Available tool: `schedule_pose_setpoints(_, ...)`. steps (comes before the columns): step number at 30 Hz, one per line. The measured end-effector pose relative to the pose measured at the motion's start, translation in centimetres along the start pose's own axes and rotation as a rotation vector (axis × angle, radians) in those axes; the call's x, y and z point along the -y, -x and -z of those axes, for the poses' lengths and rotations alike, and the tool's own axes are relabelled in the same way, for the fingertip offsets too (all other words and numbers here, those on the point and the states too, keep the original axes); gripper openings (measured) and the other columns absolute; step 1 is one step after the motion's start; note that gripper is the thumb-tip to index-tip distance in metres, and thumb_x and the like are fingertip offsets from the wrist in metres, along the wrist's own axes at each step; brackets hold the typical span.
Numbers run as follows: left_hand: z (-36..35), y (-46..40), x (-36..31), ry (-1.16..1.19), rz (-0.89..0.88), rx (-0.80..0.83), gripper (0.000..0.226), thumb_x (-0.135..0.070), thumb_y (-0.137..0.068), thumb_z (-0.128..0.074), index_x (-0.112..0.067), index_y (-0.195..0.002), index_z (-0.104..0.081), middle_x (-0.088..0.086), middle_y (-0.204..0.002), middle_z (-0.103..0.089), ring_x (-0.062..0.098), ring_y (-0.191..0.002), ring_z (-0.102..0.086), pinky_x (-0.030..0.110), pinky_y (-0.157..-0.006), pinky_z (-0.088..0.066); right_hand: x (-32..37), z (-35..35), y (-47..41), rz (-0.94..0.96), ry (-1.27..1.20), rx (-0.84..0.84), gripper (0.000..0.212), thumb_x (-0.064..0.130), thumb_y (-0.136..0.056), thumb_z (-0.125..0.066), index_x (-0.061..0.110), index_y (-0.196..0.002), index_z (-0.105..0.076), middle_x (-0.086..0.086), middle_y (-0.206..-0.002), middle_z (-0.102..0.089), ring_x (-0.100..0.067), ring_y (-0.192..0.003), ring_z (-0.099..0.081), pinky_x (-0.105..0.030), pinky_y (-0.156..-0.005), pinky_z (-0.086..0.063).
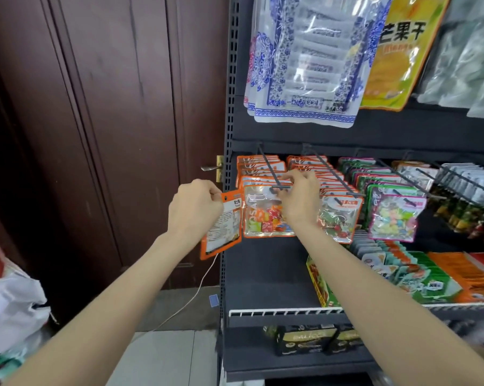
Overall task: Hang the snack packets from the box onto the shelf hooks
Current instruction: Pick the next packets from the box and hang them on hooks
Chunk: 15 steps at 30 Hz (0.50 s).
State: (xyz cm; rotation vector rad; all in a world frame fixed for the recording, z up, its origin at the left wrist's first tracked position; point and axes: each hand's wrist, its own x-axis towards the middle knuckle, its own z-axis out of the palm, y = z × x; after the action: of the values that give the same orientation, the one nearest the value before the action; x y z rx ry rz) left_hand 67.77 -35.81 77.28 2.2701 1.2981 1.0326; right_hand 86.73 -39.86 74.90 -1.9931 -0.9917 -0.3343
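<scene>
My left hand [194, 213] grips an orange-edged snack packet [224, 228] by its top, its printed back facing me, just left of the shelf upright. My right hand [300, 197] pinches the top of the front orange candy packet [263, 218] at the tip of the leftmost hook [271, 171]. Several more orange packets hang behind it on that hook. The box is not in view.
More packets hang on the neighbouring hooks: orange [338, 218], green and pink [394, 215]. Large bags [305, 65] hang above. A lower shelf [277, 313] with a white wire rim holds snack boxes. A brown door [110, 121] stands left, with a white bag [9, 305] and cable on the floor.
</scene>
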Motion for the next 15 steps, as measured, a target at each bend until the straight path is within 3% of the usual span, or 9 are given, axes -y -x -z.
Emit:
schedule_pose_setpoints(3,-0.2,0.0,-0.2,0.157,0.067,0.111,0.024,-0.009,-0.085,-0.051,-0.019,-0.08,-0.072,0.0,-0.084,-0.07,0.022,-0.076,-0.066,0.034,-0.064,-0.058,0.0,0.4,1.7,0.041,0.012,-0.115,0.024,0.014,-0.083,-0.068,0.014,-0.104,-0.056,-0.005,-0.113,-0.046,-0.02,-0.11,-0.041,-0.028,-0.081,-0.042)
schedule_pose_setpoints(5,-0.6,0.3,-0.6,0.297,0.128,0.192,0.024,-0.003,-0.086,-0.051,-0.014,-0.073,-0.069,-0.002,-0.076,-0.067,0.02,-0.069,-0.068,0.03,-0.052,-0.058,-0.4,1.5,3.6,0.06,-0.101,-0.051,0.015,0.016,-0.087,-0.063,0.014,-0.101,-0.057,0.0,-0.108,-0.047,-0.018,-0.108,-0.045,-0.022,-0.08,-0.035)
schedule_pose_setpoints(7,-1.1,0.7,-1.2,0.428,0.19,0.251,0.02,0.0,-0.085,-0.055,-0.008,-0.073,-0.069,0.003,-0.073,-0.068,0.022,-0.063,-0.07,0.028,-0.048,-0.057,-0.6,3.0,5.5,0.075,-0.306,0.261,0.023,0.026,-0.09,-0.06,0.02,-0.112,-0.059,0.007,-0.112,-0.052,-0.008,-0.107,-0.05,-0.023,-0.085,-0.041)
schedule_pose_setpoints(9,-1.8,0.9,-2.0,0.548,0.243,0.292,0.016,0.003,-0.083,-0.059,-0.004,-0.073,-0.07,0.009,-0.069,-0.069,0.02,-0.057,-0.07,0.027,-0.049,-0.057,-0.3,4.6,7.2,0.086,-0.457,0.642,0.048,0.038,-0.085,-0.064,0.032,-0.13,-0.048,0.019,-0.123,-0.049,0.005,-0.113,-0.047,-0.019,-0.095,-0.041)
schedule_pose_setpoints(11,-2.5,1.3,-3.0,0.637,0.272,0.326,0.015,0.004,-0.083,-0.062,-0.001,-0.072,-0.07,0.012,-0.068,-0.069,0.02,-0.056,-0.07,0.026,-0.052,-0.057,-0.2,5.0,8.1,0.149,-0.465,0.789,0.057,0.034,-0.082,-0.069,0.044,-0.13,-0.038,0.033,-0.115,-0.048,0.019,-0.102,-0.048,-0.008,-0.087,-0.041)
schedule_pose_setpoints(13,-3.3,1.6,-3.8,0.706,0.249,0.338,0.014,0.001,-0.085,-0.063,-0.001,-0.073,-0.07,0.014,-0.072,-0.07,0.02,-0.06,-0.071,0.027,-0.057,-0.059,-0.5,4.4,8.0,0.207,-0.428,0.678,0.045,0.017,-0.087,-0.063,0.035,-0.126,-0.046,0.025,-0.097,-0.058,0.015,-0.077,-0.055,-0.008,-0.069,-0.041)
schedule_pose_setpoints(15,-4.1,1.9,-3.9,0.758,0.187,0.343,0.017,-0.008,-0.091,-0.059,-0.003,-0.08,-0.071,0.014,-0.08,-0.072,0.019,-0.067,-0.072,0.028,-0.063,-0.059,-1.1,3.7,7.4,0.154,-0.437,0.493,0.032,0.005,-0.091,-0.053,0.024,-0.116,-0.054,0.015,-0.083,-0.061,0.01,-0.067,-0.056,-0.012,-0.063,-0.041)
